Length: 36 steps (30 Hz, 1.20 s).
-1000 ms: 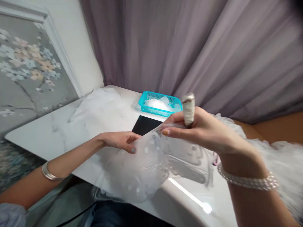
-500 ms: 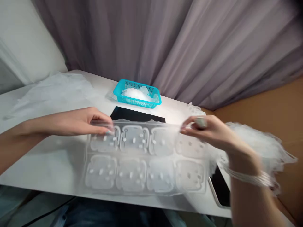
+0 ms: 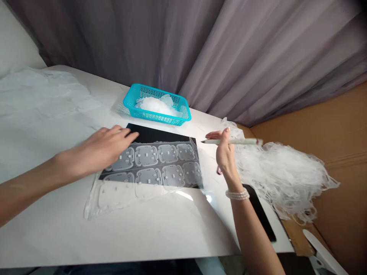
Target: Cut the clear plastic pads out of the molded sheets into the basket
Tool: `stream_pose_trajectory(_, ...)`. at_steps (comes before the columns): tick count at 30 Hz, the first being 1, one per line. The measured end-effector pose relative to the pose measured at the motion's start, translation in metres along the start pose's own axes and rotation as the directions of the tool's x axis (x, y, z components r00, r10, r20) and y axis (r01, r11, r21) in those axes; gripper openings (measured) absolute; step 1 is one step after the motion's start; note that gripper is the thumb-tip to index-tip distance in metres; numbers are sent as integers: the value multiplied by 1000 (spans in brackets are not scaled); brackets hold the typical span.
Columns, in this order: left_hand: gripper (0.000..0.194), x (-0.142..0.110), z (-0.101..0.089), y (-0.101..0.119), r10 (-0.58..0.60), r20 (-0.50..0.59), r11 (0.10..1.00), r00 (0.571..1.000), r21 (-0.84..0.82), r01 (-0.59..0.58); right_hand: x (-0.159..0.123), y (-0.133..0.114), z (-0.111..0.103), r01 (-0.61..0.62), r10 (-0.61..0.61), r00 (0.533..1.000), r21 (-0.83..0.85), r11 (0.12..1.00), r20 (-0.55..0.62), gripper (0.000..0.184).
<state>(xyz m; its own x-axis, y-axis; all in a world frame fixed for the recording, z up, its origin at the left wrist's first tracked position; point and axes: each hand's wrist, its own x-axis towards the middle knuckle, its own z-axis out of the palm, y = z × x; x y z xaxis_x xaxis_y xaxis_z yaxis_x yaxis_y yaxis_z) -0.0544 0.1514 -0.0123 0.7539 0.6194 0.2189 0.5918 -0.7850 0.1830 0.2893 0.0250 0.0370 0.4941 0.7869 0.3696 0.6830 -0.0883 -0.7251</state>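
A clear, flexible moulded sheet [image 3: 148, 170] with two rows of rounded-square shapes lies partly over a black mat [image 3: 160, 133]. Its lower left part extends past the mat onto the white table. Over the sheet's upper left end is my left hand [image 3: 99, 149], palm down with fingers loosely apart, holding nothing. My right hand [image 3: 225, 152] is raised to the right of the mat, away from the sheet. It grips a slim, pale pen-like tool [image 3: 242, 141], whose dark pointed tip faces left.
Behind the mat stands a turquoise basket [image 3: 157, 114] with white translucent pieces in it. A tangled heap of clear strips [image 3: 286, 175] lies at right, beside a cardboard wall [image 3: 323, 122]. Clear sheets [image 3: 43, 95] lie far left. A dark phone-like slab [image 3: 259, 212] is under my right forearm.
The clear sheet, held up between both hands before, now lies on the mat and table. My left hand has let go. My right hand has turned upward with the pen-like tool.
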Motion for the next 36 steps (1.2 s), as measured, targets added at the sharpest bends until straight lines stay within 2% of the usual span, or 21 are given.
stream_pose_trajectory(2,63,14,9,28,214,96,976,972,17,-217,-14,-3,3,-111,105,993,119,987,59,76)
stream_pose_trajectory(4,57,34,21,57,371,148,928,917,-14,-373,-26,-3,12,-185,165,980,203,962,114,71)
stream_pose_trajectory(6,45,51,34,79,427,116,903,897,-5,-429,-33,-1,25,-200,164,974,256,946,153,59)
stream_pose_trajectory(9,39,65,49,94,461,77,883,884,57,-465,-41,3,42,-181,129,969,250,951,209,44)
stream_pose_trajectory(14,35,62,59,92,482,32,873,876,73,-483,-51,6,57,-186,134,948,161,969,287,33)
stream_pose_trajectory(24,29,67,54,88,502,25,863,865,51,-503,-50,-3,65,4,15,958,-67,998,285,26)
stream_pose_trajectory(30,33,67,51,89,505,69,856,860,88,-509,-49,-5,68,101,-71,959,-97,990,275,21)
stream_pose_trajectory(36,34,68,49,88,533,102,836,840,87,-541,-46,-11,72,189,-120,946,-212,959,300,20)
